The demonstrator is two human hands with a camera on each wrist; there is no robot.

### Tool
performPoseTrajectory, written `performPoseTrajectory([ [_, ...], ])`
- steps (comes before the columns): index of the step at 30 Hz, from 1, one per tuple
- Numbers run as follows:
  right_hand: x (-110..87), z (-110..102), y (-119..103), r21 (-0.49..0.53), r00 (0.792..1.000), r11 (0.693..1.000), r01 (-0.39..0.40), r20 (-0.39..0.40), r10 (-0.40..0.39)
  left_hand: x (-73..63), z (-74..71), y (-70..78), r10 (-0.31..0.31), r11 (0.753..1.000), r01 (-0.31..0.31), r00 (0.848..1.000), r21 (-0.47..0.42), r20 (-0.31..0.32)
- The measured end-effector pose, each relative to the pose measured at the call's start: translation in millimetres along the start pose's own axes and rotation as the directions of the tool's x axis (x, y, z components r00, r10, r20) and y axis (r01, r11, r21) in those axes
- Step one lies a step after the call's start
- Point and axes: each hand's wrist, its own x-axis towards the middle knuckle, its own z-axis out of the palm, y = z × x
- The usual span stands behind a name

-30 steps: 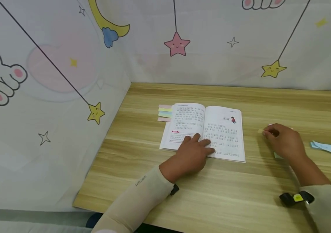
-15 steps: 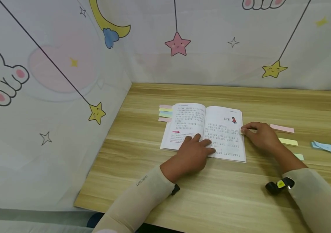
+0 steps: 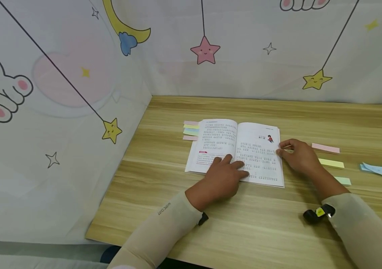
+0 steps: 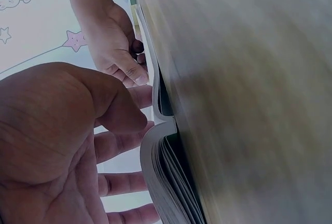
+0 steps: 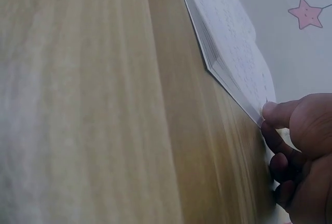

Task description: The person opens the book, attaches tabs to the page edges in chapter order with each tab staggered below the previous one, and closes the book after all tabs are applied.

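Note:
An open book (image 3: 258,157) with printed pages lies on the table. My left hand (image 3: 222,177) rests spread across its lower middle, fingers fairly straight; in the left wrist view the fingertips press on the pages beside the thumb (image 4: 122,110). At the right page edge, my right hand (image 3: 298,157) pinches with thumb and forefinger. In the right wrist view the thumb (image 5: 277,112) lies over the page edge and the forefinger is beneath. The pale yellow sticky tab carried there is almost wholly hidden by the fingers.
Several coloured tabs (image 3: 191,132) stick out from the book's left edge. Right of the book lie a pink strip (image 3: 325,148), a yellow strip (image 3: 332,163), a green strip (image 3: 343,181) and blue strips (image 3: 377,170). A patterned cloth (image 3: 245,74) backs the table.
My right hand has moved left from the loose strips, carrying a small pale yellow tab to the book's right edge, uncovering the pink, yellow and green strips. My left hand has stayed put.

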Motion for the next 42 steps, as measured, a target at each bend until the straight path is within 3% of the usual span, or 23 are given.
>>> performPoseTrajectory([
  [7, -1.1, 0.2, -0.8, -0.012, 1.000, 1.000, -0.003, -0.008, 0.003, 1.5, 0.0, 1.8, 0.002, 1.000, -0.002, 1.000, 0.010, -0.001],
  [11, -2.9, 3.0, -0.5, -0.033, 0.998, 0.999, 0.011, -0.059, -0.013, 2.4, 0.6, 2.5, 0.001, 1.000, -0.001, 1.000, 0.007, -0.003],
  [15, -5.6, 6.5, -0.1, -0.102, 0.982, 0.992, 0.076, -0.166, -0.093, 2.6, 0.5, 3.8, 0.000, 1.000, 0.000, 1.000, 0.006, -0.002],
  [18, -11.4, 6.8, -1.2, -0.207, 0.963, 0.967, 0.147, -0.192, -0.188, 2.5, -0.5, 4.9, 0.000, 1.000, 0.000, 1.000, 0.022, 0.010],
  [23, -28.3, -0.6, -5.6, -0.347, 0.951, 0.904, 0.251, -0.084, -0.296, 3.8, -0.2, 5.4, -0.002, 0.999, 0.001, 1.000, 0.049, 0.017],
  [26, -39.9, -5.8, -8.6, -0.353, 0.941, 0.881, 0.317, -0.004, -0.340, 4.8, 0.7, 4.4, -0.001, 0.998, 0.001, 1.000, 0.057, 0.010],
  [28, -48.2, -7.1, -10.5, -0.317, 0.933, 0.881, 0.350, 0.033, -0.359, 5.5, 1.1, 3.4, 0.001, 0.999, -0.002, 1.000, 0.050, 0.004],
  [31, -62.2, -5.3, -12.5, -0.240, 0.951, 0.922, 0.303, 0.017, -0.308, 6.7, 1.0, 1.7, -0.001, 1.000, 0.001, 1.000, 0.025, -0.003],
  [35, -80.7, -1.4, -14.8, -0.100, 0.996, 0.991, 0.087, -0.019, -0.089, 9.5, 0.0, -0.8, -0.018, 1.000, 0.018, 1.000, -0.008, -0.016],
  [38, -87.2, 1.0, -17.5, -0.051, 0.999, 0.999, -0.007, 0.048, 0.010, 11.1, -1.6, -3.0, -0.037, 0.999, 0.037, 0.999, -0.027, -0.033],
  [42, -86.4, 4.8, -20.0, 0.000, 0.991, 1.000, -0.015, 0.130, 0.015, 11.8, -3.2, -5.5, -0.054, 0.998, 0.052, 0.997, -0.046, -0.054],
])
